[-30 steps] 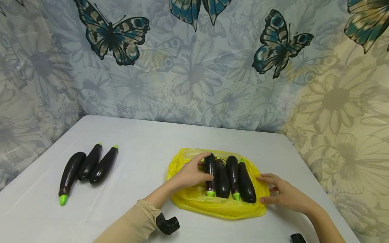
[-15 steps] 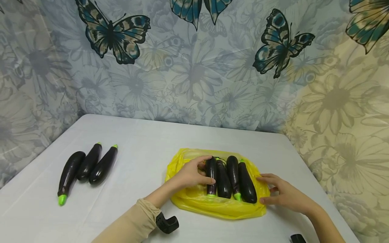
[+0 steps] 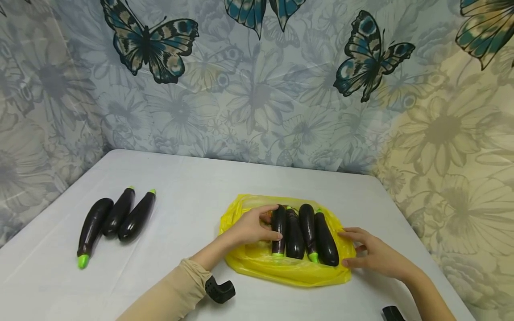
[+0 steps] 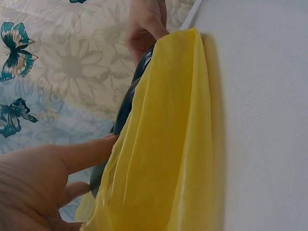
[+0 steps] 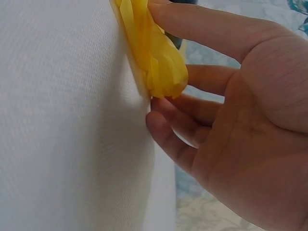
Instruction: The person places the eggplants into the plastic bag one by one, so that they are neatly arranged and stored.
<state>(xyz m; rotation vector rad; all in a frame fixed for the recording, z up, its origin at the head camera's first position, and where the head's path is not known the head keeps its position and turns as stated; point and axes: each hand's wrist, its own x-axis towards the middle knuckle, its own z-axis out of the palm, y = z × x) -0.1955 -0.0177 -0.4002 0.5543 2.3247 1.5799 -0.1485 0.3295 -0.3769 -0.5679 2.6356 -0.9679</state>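
Observation:
Several dark, glossy eggplants lie side by side in an open yellow plastic bag [image 3: 289, 277]. My left hand [image 3: 252, 227] holds the leftmost eggplant [image 3: 279, 225] there, its thumb across the near part and fingers toward the far end. In the left wrist view, the bag's wall hides most of the eggplants. My right hand [image 3: 377, 253] is at the bag's right end, with the yellow edge between thumb and fingers. The right wrist view shows that thumb [image 5: 202, 24] against the plastic and the other fingers loosely curled behind it.
Three more eggplants [image 3: 116, 218] lie together on the left of the white-covered table [image 3: 184, 191]. Black devices [image 3: 220, 290] are by both wrists. A butterfly-and-flower patterned cloth [image 3: 257, 89] stands behind the table and along its sides.
The leftmost eggplant in the bag has shifted slightly, its far end a little lower and nearer its neighbour, with my left hand still on it. My right hand has hardly moved.

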